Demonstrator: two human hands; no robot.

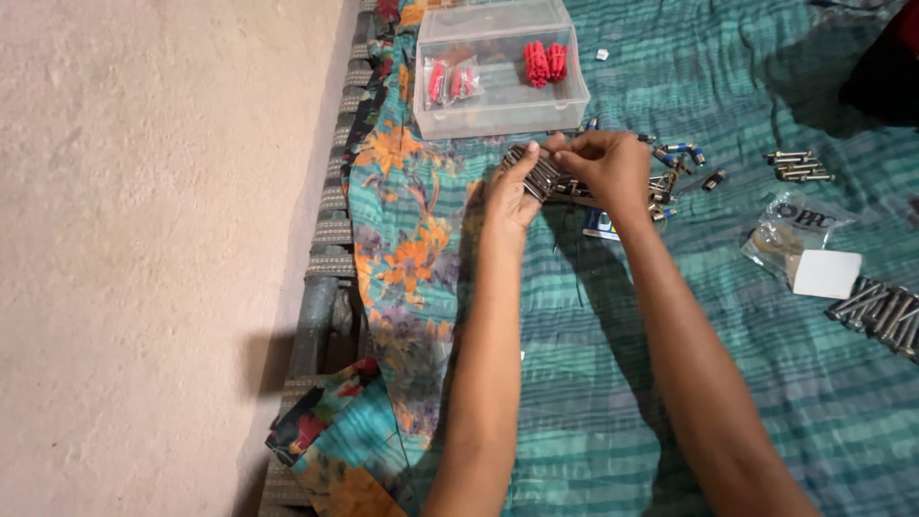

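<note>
My left hand (509, 196) cups a bundle of dark metal bolts (541, 175) held side by side over a teal striped cloth (574, 383). My right hand (605, 163) pinches the top of the same bundle with its fingertips. Just beyond the hands stands a clear plastic box (498, 105) holding red wall plugs (544, 62) and small packets of red pieces (450, 80). More loose bolts and blue-tipped fasteners (678, 153) lie to the right of my right hand.
A row of bolts (885, 314) lies at the right edge, beside a white card (825, 273) and a clear plastic bag (795, 225). Another small bolt group (799, 168) sits farther back. A flowered cloth (407, 258) drapes the woven cot's left edge; concrete floor (144, 258) lies left.
</note>
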